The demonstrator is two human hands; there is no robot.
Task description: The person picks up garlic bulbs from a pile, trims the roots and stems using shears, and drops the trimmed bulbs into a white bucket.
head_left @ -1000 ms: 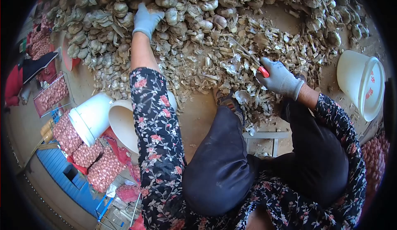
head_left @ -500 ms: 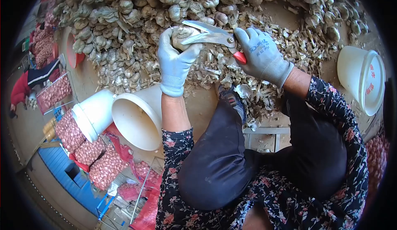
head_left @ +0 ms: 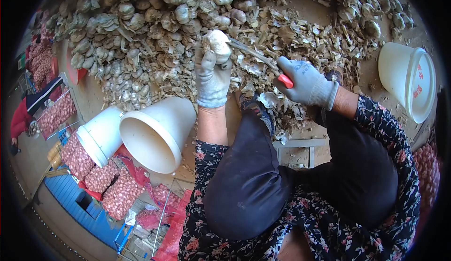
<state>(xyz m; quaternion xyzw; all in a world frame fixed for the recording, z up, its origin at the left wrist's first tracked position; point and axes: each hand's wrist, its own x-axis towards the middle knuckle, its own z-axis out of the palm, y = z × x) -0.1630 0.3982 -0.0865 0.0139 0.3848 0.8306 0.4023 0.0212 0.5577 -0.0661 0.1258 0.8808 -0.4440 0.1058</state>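
A pale garlic bulb (head_left: 217, 44) sits in the fingers of my left hand (head_left: 212, 83), gloved in grey, above the husk litter. My right hand (head_left: 307, 83), in a matching glove, is closed round the red handle of a pair of shears (head_left: 253, 53). The blades point left, seen nearly edge-on, with their tips right at the side of the bulb. Beyond both hands spreads a large heap of dried garlic bulbs (head_left: 171, 19). Cut stems and papery skins (head_left: 300, 38) lie on the ground below the shears.
To the left, a white bucket (head_left: 157, 136) lies tipped beside another white bucket (head_left: 101, 132). A third, lidded bucket (head_left: 399, 75) is at the right. Net sacks of garlic (head_left: 123, 193) stand lower left. A person in red (head_left: 23, 115) bends over at the far left.
My left hand has turned, showing the bulb's pale side, and has shifted right. The shears have rotated from flat with blades spread to edge-on. My right hand has moved slightly down and right.
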